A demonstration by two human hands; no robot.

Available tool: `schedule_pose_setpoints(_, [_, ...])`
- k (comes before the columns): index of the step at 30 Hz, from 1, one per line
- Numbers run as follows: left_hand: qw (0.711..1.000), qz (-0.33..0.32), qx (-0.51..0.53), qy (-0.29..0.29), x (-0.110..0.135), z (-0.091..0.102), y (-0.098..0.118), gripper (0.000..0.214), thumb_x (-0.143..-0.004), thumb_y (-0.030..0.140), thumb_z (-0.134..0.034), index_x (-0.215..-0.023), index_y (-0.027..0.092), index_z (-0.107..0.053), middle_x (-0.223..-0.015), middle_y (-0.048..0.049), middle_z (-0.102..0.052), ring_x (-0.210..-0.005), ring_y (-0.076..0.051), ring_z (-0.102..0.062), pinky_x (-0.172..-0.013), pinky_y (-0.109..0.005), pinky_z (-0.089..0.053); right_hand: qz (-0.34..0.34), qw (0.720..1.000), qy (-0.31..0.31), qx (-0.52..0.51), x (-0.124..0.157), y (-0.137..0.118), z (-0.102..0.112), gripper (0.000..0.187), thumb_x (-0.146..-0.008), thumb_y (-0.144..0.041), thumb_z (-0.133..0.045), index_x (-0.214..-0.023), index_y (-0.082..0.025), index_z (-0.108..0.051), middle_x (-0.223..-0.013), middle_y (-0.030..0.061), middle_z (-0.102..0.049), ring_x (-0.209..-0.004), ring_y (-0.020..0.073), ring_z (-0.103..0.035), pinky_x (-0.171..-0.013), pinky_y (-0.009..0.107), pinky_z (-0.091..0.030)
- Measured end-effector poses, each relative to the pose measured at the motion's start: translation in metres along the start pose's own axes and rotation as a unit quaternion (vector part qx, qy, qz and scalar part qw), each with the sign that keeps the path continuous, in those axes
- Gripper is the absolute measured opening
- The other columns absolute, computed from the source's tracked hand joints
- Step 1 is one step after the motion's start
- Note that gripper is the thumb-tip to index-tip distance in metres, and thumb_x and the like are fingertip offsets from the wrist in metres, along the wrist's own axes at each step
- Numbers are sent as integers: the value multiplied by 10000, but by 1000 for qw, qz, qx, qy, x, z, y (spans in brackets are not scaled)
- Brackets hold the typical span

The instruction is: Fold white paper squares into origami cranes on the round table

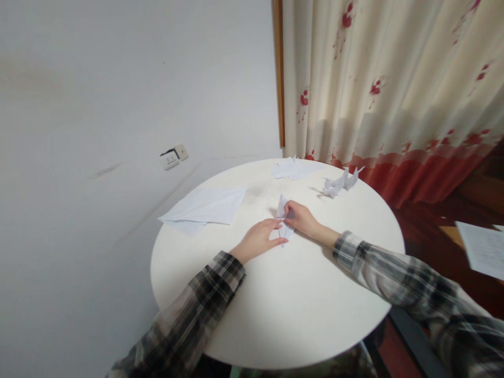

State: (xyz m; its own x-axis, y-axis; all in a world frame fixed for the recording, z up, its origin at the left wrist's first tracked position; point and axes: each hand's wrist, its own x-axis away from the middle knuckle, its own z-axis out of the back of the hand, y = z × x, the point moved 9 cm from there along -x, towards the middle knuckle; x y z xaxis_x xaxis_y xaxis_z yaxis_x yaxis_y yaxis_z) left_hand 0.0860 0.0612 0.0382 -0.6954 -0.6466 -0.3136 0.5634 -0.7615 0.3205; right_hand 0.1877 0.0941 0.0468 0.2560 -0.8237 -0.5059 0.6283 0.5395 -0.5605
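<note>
A small folded piece of white paper (282, 209) lies near the middle of the round white table (275, 315). My left hand (260, 239) rests on the table with fingers stretched out, its fingertips pressing the lower end of the folded paper. My right hand (300, 216) pinches the upper part of the same paper, fingers closed on its edge. Both sleeves are plaid.
A stack of flat white sheets (205, 209) lies at the table's left. Folded paper cranes (340, 184) and more folded paper (291, 168) sit at the far side. A floral curtain (394, 84) hangs behind; a wall socket (173, 156) is at the left. Printed paper (482, 247) lies at right.
</note>
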Motion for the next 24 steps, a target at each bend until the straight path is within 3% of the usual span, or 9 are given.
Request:
schedule_pose_setpoints(5, [998, 21, 48, 38, -2, 5, -15, 185, -760, 333, -578, -863, 182, -545, -910, -27, -594, -866, -160, -554, -800, -294, -433, 10, 999, -28, -27, 1, -8, -4, 207, -617, -144, -558, -774, -185, -430, -741, -24, -480, -663, 118, -425, -622, 219, -313])
schedule_pose_setpoints(10, [988, 65, 78, 117, -2, 12, -36, 475, -632, 322, -706, -1015, 157, -478, -958, -54, -543, -872, -180, -521, -785, -319, -428, 29, 997, -53, -57, 3, -17, -8, 230, -605, -148, -584, -776, -184, -433, -743, -25, -487, -664, 116, -424, -621, 215, -312])
schedule_pose_setpoints(12, [990, 54, 77, 103, -3, 9, -37, 430, -656, 315, -687, -1010, 158, -499, -943, -53, -552, -872, -183, -516, -800, -329, -414, 27, 995, -62, -75, 4, -18, -10, 233, -604, -159, -595, -770, -183, -434, -739, -27, -490, -663, 115, -428, -618, 211, -312])
schedule_pose_setpoints(16, [994, 33, 87, 58, -7, 4, -34, 145, -742, 287, -601, -790, 153, -574, -786, -25, -550, -776, -159, -513, -727, -285, -413, 21, 990, -85, -106, 6, -21, -14, 243, -611, -205, -618, -774, -183, -439, -700, -44, -476, -619, 100, -404, -597, 202, -306])
schedule_pose_setpoints(24, [992, 48, 101, 57, -8, 6, -36, 125, -748, 257, -587, -704, 140, -579, -685, 10, -475, -646, -112, -478, -597, -217, -379, 15, 988, -95, -118, 6, -24, -13, 250, -612, -210, -624, -771, -183, -434, -668, -61, -445, -582, 87, -361, -574, 193, -289])
